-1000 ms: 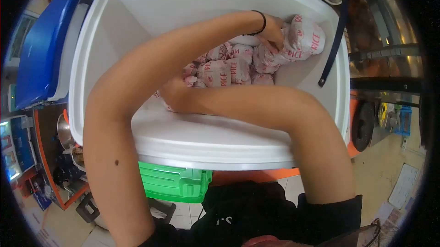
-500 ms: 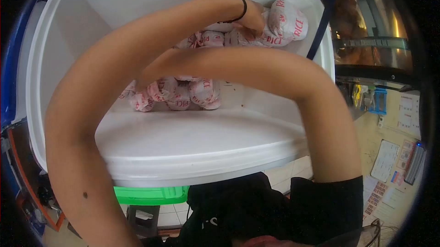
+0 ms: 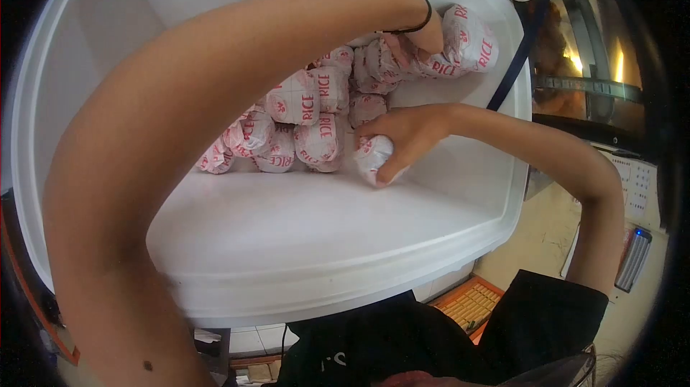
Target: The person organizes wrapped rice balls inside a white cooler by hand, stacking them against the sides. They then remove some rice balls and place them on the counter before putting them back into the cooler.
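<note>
One white cooler point(image 3: 302, 236) holds about twelve wrapped rice packets point(image 3: 298, 99), one left hand point(image 3: 425, 36), one right hand point(image 3: 404, 135) and one dark strap point(image 3: 519, 62).

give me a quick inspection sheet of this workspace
surface: white cooler, open, inner floor partly bare
job's things: rice packets in white paper with red print, piled along the far side; one packet at the pile's right end
clutter: nothing seen
hands: right hand curled around the single packet; left hand, with a black wristband, on the far packets, grip hidden
cables: dark strap hanging over the right rim; no cables seen
surroundings: lit case at right, device with a blue light below it
</note>
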`<state>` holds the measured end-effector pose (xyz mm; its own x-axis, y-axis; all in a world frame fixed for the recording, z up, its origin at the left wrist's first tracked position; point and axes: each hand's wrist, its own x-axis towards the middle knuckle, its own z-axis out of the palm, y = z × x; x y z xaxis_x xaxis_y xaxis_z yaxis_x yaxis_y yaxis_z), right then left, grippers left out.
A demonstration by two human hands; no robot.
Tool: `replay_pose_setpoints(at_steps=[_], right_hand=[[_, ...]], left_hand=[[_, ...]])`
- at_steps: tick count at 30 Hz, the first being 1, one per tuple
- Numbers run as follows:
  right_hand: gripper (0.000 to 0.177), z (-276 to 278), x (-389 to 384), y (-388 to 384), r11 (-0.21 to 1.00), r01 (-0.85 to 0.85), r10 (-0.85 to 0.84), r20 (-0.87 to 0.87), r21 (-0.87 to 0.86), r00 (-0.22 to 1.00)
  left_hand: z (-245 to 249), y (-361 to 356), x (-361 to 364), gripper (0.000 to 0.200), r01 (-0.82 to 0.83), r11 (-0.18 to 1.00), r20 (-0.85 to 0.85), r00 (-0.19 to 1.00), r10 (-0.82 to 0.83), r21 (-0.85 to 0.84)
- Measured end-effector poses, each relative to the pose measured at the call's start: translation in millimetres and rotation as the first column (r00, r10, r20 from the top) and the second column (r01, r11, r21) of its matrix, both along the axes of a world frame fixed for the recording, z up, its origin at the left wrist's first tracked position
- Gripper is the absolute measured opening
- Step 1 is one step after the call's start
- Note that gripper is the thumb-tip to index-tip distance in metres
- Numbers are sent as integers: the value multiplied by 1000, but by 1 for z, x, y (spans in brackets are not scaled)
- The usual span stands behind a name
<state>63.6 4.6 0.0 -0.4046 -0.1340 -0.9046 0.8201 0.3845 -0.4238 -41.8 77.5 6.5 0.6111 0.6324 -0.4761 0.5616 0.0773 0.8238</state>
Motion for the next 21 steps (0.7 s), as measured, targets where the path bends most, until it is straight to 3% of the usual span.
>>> replay_pose_setpoints(at_steps=[1, 2, 3, 4, 6, 7, 8, 10, 12, 13, 15, 16, 18, 21], right_hand=[[69, -19, 10, 2, 1000, 6, -6, -1, 2, 1000], [65, -42, 21, 0, 938, -278, 285, -7, 205, 958], [62, -54, 26, -1, 762, -514, 541, 49, 395, 840], [62, -54, 25, -3, 771, -497, 524, 45, 398, 850], [62, -58, 22, -7, 936, -243, 274, -93, 253, 957], [62, -63, 19, -9, 939, -230, 260, -93, 255, 961], [61, -70, 14, -12, 928, -310, 337, -113, 206, 935], [60, -105, 18, -10, 907, -385, 409, -141, 170, 902], [57, -143, 23, -8, 704, -709, 708, -116, 35, 697], [57, -145, 29, -10, 707, -706, 706, -115, 39, 699], [45, -142, 47, -22, 586, -665, 798, -190, 462, 571], [45, -131, 44, -29, 583, -669, 801, -191, 461, 567], [32, -122, 44, -40, 673, -288, 511, -147, 681, 847], [22, -82, 13, -37, 702, -422, 534, -31, 573, 845]], left_hand=[[0, 0, 2, 40, 8, 1000, -37, 999, -7, 24], [1, 2, 4, 40, 19, 999, -77, 997, -15, 48], [5, 0, 3, 40, 34, 998, -81, 996, -30, 51], [10, -2, 0, 41, 62, 997, -102, 993, -57, 51], [9, -5, -2, 42, 107, 993, -120, 988, -100, 48], [3, -4, -1, 41, 58, 998, -41, 998, -57, 26], [0, -3, 1, 41, 13, 1000, 35, 999, -13, 1], [4, -4, 1, 42, 71, 994, -44, 997, -68, 83], [-5, 0, 3, 43, 98, 992, 5, 995, -99, 74], [-3, -1, 3, 43, 102, 992, 2, 995, -103, 78], [-1, -6, 1, 45, -32, 996, 62, 997, 37, -84], [-1, -5, 0, 45, -38, 996, 62, 997, 43, -84], [-1, -3, 1, 44, 74, 996, 11, 997, -75, 56], [23, -14, -4, 35, 170, 983, -89, 982, -164, 69]])
